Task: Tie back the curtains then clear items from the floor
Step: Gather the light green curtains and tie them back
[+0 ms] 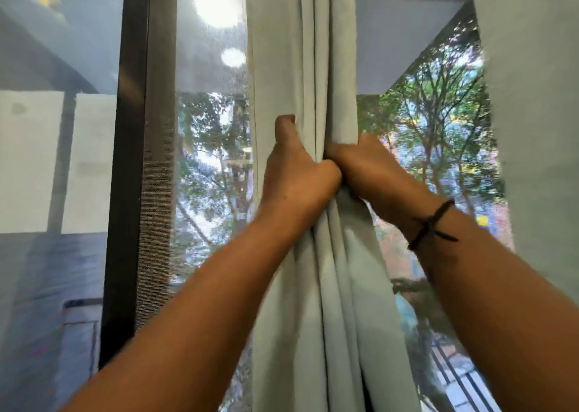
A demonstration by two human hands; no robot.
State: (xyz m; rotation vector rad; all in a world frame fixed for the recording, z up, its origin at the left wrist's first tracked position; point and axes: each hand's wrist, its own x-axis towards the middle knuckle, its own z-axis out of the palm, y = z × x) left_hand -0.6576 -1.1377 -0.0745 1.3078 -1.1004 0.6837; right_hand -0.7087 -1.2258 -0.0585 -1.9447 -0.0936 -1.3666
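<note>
A pale grey-green curtain (300, 51) hangs gathered into folds in the middle of the window. My left hand (294, 167) grips the folds from the left, fingers curled into the cloth. From the right, my right hand (366, 164) clasps the same bunch at the same height, its fingers hidden behind the fabric. The two hands touch at the knuckles. A dark cord bracelet (430, 225) circles my right wrist. A second curtain panel (539, 98) of the same colour hangs at the right edge. The floor is out of view.
A dark window frame post (125, 161) stands at the left, with a mesh screen (213, 114) beside it. Trees show through the glass. A dark railing (460, 377) is visible outside at the lower right.
</note>
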